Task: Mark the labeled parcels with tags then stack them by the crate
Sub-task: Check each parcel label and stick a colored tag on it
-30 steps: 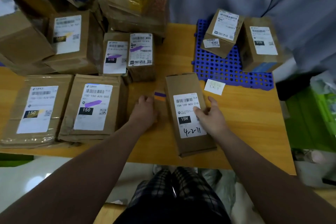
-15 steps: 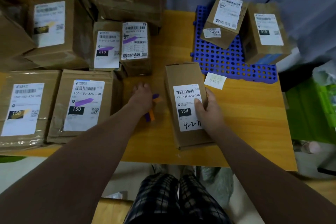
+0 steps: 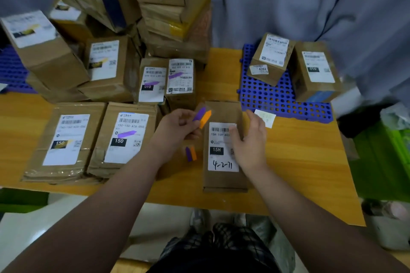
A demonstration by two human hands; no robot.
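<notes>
A slim cardboard parcel (image 3: 224,175) with a white label reading 15H and 4-2-71 lies on the wooden table (image 3: 299,162) in front of me. My left hand (image 3: 175,128) is raised just left of it and pinches a clear strip carrying purple and orange tags (image 3: 203,116); more purple and orange tags (image 3: 190,153) show lower on the strip. My right hand (image 3: 250,142) hovers over the parcel's right edge, fingers loosely curled, holding nothing. Parcels at left bear purple or yellow tags on their labels.
Two flat parcels (image 3: 124,137) lie at the left front, with a tall heap of boxes (image 3: 168,13) behind them. A blue perforated crate panel (image 3: 270,97) at the back right carries two boxes (image 3: 315,71). A small white slip (image 3: 266,117) lies beside it. A green bin (image 3: 386,157) stands right.
My left hand lifted the tag strip off the table and raised it beside the parcel. My right hand let go of the parcel and now hovers over its right edge.
</notes>
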